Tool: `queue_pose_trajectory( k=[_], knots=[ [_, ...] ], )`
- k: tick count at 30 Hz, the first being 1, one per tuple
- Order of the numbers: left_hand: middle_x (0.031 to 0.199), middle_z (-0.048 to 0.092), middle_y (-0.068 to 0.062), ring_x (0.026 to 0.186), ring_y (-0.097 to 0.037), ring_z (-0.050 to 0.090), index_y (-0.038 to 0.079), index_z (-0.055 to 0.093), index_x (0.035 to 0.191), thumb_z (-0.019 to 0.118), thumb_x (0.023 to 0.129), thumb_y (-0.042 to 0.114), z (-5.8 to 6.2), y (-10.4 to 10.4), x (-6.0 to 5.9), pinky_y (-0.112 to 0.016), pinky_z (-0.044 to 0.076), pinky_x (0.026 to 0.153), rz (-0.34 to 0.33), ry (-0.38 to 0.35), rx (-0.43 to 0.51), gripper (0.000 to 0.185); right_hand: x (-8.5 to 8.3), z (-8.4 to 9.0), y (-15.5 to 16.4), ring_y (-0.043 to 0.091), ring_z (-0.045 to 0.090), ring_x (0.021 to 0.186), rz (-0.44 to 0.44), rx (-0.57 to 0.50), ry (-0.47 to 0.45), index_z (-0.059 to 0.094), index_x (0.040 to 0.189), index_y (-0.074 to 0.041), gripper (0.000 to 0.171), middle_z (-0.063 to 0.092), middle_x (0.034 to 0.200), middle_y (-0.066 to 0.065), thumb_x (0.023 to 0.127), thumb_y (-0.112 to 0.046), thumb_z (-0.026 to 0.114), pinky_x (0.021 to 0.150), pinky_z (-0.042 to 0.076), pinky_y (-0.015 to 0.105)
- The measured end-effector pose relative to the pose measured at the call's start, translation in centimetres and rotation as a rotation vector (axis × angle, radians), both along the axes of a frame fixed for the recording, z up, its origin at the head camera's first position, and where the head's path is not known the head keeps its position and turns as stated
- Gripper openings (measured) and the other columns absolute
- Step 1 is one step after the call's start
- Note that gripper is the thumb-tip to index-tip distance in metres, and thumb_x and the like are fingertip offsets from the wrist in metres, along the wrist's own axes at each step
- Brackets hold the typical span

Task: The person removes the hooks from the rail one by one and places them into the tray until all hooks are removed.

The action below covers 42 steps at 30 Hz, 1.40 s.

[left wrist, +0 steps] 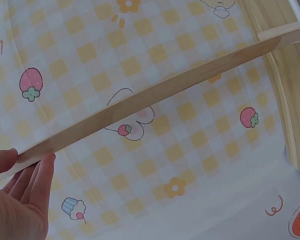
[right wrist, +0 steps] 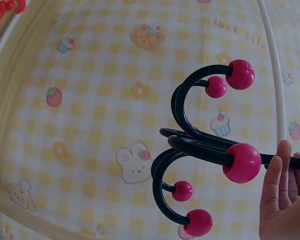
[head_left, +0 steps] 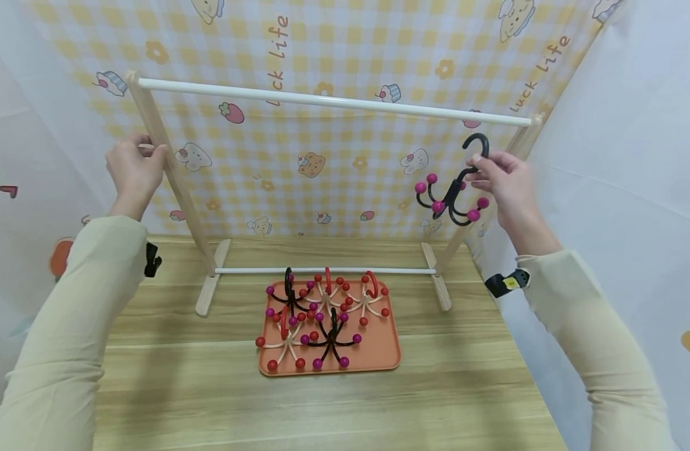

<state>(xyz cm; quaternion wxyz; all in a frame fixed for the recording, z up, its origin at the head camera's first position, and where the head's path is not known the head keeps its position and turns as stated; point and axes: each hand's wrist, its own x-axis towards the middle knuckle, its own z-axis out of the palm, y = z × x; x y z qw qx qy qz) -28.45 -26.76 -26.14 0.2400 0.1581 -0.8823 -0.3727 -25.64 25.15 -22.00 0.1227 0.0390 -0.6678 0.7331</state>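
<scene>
We pinch 1 black multi-arm hook [head_left: 454,194] in our right hand [head_left: 505,181] just below the white rail [head_left: 333,100]; our left hand [head_left: 133,169] grips the rack's wooden post [head_left: 172,181]. 5 hooks lie on the orange tray [head_left: 378,357].

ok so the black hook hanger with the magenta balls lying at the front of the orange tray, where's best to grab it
Probably by its central stem, from straight above. The black hanger lies in the orange tray with arms splayed outward, ball tips pointing all round, so side approaches meet prongs and neighbouring red-tipped hangers. The right hand pinches its own black hanger just below the hook, arms hanging free.
</scene>
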Motion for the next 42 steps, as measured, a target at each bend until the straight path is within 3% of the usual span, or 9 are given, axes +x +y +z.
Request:
queue_pose_trajectory(
  k=[16,33,42],
  knots=[
    [0.113,0.055,-0.015,0.101,-0.021,0.055,0.003,0.052,0.122,0.045,0.089,0.030,0.2,0.2,0.2,-0.022,0.047,0.075,-0.001,-0.008,0.008,0.043,2.1,-4.8,-1.3,0.013,0.061,0.062,0.111,0.124,-0.123,0.062,0.083,-0.007,0.003,0.066,0.079,0.000,0.083,-0.011,0.061,0.062,0.050,0.021],
    [0.114,0.055,-0.014,0.101,-0.020,0.055,0.004,0.052,0.121,0.045,0.088,0.030,0.1,-0.1,0.1,-0.020,0.047,0.074,-0.003,-0.012,0.018,0.043,3.8,-8.7,-1.7,0.009,0.057,0.064,0.184,0.307,-0.287,0.057,0.090,-0.007,0.013,0.064,0.081,-0.001,0.085,-0.019,0.059,0.070,0.050,0.026],
    [0.115,0.055,-0.014,0.101,-0.020,0.055,0.004,0.052,0.122,0.045,0.089,0.030,0.2,0.0,0.1,-0.021,0.047,0.074,-0.006,-0.014,0.016,0.043,5.0,-10.3,-2.4,0.011,0.056,0.063,0.250,0.321,-0.339,0.057,0.090,-0.002,0.022,0.064,0.084,0.003,0.085,-0.023,0.059,0.070,0.050,0.028]
  ],
)
